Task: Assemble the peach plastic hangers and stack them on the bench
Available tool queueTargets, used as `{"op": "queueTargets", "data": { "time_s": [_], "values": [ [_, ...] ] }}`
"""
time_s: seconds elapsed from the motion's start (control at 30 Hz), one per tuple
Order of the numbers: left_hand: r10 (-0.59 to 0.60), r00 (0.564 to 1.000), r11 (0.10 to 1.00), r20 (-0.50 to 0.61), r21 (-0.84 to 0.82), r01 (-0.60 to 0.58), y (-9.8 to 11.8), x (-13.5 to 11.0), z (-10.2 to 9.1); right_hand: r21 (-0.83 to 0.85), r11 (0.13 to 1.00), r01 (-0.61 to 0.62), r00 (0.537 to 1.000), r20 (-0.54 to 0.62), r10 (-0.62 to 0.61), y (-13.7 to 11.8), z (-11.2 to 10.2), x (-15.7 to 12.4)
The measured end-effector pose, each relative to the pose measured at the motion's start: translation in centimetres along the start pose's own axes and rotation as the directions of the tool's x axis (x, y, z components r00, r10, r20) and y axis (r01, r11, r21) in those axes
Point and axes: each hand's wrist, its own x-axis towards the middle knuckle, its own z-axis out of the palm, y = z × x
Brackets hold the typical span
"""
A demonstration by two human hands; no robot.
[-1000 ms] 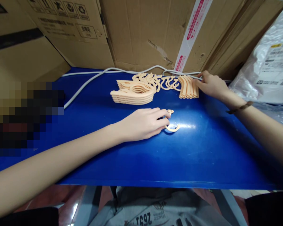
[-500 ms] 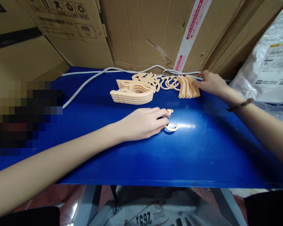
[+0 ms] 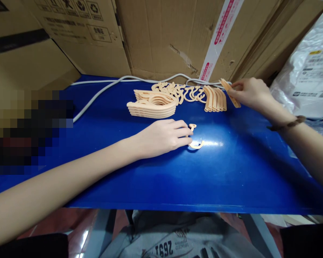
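A peach-coloured plastic hook (image 3: 197, 146) lies at the fingertips of my left hand (image 3: 167, 139), which is closed on it near the middle of the table. Farther back on the right, my right hand (image 3: 251, 92) pinches one peach hanger arm (image 3: 231, 94), tilted and lifted off the row. Just left of it stands the row of curved hanger arms (image 3: 214, 99). Several loose hooks (image 3: 190, 94) lie along the back. Beside them is a stack of folded hanger pieces (image 3: 152, 105).
A white cable (image 3: 102, 90) runs along the back of the blue table (image 3: 161, 186). Cardboard boxes (image 3: 161, 39) form a wall behind. A plastic-wrapped package (image 3: 307, 71) stands at the right, and a blurred dark object (image 3: 43, 132) lies at the left.
My right hand has drawn one hanger arm off the right end of the row and moved it slightly right. My left hand stays at the hook.
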Motion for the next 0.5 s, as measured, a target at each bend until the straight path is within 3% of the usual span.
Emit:
{"op": "queueTargets", "data": {
  "time_s": [0.07, 0.1, 0.17, 0.27, 0.5],
  "values": [
    [0.015, 0.999, 1.000, -0.042, 0.012, -0.015, 0.0, 0.0, -0.1, 0.026, 0.999, 0.047, 0.999, -0.025, -0.047, -0.2, -0.7, -1.3],
    [0.022, 0.997, 1.000, -0.067, 0.015, -0.021, 0.0, 0.0, -0.2, 0.055, 0.990, 0.131, 0.991, -0.048, -0.128, -0.3, -1.0, -2.0],
    [0.032, 0.992, 0.999, -0.122, 0.017, -0.030, 0.1, 0.1, -0.4, 0.107, 0.957, 0.269, 0.962, -0.069, -0.263, -0.4, -1.1, -3.8],
    [0.038, 0.981, 0.999, -0.192, 0.025, -0.034, 0.2, 0.2, -0.7, 0.104, 0.898, 0.429, 0.903, -0.010, -0.430, -0.5, -0.3, -6.4],
    [-0.031, 0.962, 0.994, -0.272, 0.095, 0.059, 0.2, 0.4, -0.7, -0.046, 0.628, 0.777, 0.629, 0.015, -0.777, -1.9, 1.8, -10.7]
  ]
}}
